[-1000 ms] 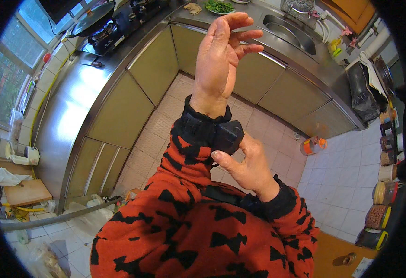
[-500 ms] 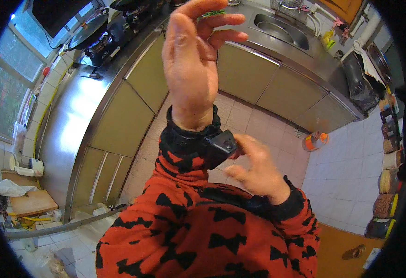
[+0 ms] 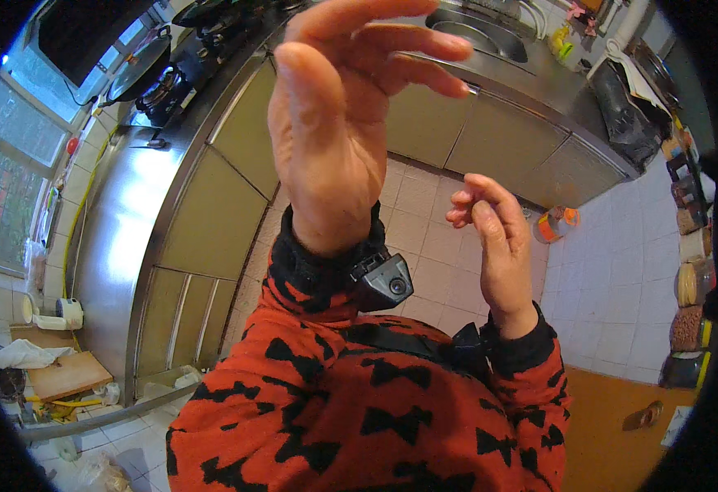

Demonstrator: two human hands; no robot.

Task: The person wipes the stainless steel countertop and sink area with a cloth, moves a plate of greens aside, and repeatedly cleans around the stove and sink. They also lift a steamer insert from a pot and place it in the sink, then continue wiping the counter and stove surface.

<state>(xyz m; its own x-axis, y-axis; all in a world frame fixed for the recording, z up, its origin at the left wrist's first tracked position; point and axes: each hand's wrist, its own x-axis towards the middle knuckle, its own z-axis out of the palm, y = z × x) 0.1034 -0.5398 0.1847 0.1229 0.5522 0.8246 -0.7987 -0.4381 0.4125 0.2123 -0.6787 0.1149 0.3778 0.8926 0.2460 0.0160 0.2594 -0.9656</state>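
My left hand [image 3: 330,139] is raised in front of me, palm turned to the right, with its fingers and thumb apart and nothing in it. A small black camera [image 3: 385,281] is strapped at that wrist, over the black cuff of the red sleeve [image 3: 293,353] patterned with black bows. Lower and to the right, my right hand [image 3: 502,250] hovers with loosely bent fingers and nothing visible in its grasp. It stands apart from the wrist camera. A black strap with a dark device [image 3: 465,353] crosses my front, close to the right cuff.
A steel counter [image 3: 121,238] runs along the left, with a wok [image 3: 139,70] on the stove. Across the room is a sink [image 3: 474,39] above cabinets. An orange-lidded jar [image 3: 554,224] stands on the tiled floor [image 3: 420,213]. Several food jars [image 3: 688,328] line the right side.
My right hand has left the wrist camera and moved up and right. My left hand has shifted slightly left and turned, and the wrist camera's lens now faces more toward me.
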